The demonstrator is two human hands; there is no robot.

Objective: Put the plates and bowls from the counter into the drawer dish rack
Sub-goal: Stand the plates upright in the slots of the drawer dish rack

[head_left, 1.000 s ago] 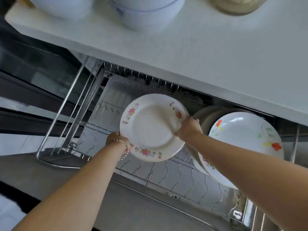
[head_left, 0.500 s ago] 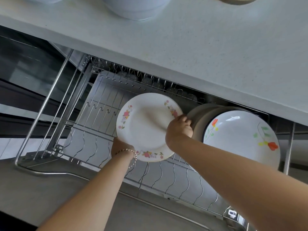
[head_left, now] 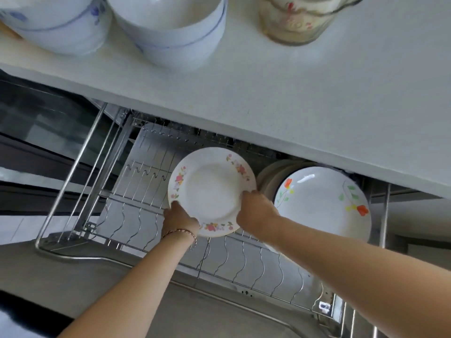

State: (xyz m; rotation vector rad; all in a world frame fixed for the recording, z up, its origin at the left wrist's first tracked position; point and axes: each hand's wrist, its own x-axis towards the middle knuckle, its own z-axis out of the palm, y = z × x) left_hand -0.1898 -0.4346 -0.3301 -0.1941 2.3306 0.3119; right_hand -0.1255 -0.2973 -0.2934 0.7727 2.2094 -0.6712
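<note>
A white plate with pink flowers (head_left: 211, 189) is held tilted over the pulled-out wire dish rack (head_left: 136, 215). My left hand (head_left: 179, 217) grips its lower left rim, and my right hand (head_left: 256, 211) grips its right rim. Just to the right, a large white plate with orange flowers (head_left: 324, 203) stands upright in the rack with other plates (head_left: 267, 175) behind it. On the white counter (head_left: 305, 106) above stand two white bowl stacks with blue lines (head_left: 56, 23) (head_left: 170, 30).
A glass jar (head_left: 295, 18) sits on the counter at the right. The rack's wavy wire slots (head_left: 256, 264) run along its front. The drawer's steel front edge (head_left: 122, 259) lies below my arms. Dark cabinet fronts are at the left.
The view has tilted up, showing the bowls and jar again. My right hand has shifted down the plate's right rim. The plate has stayed over the rack in both hands.
</note>
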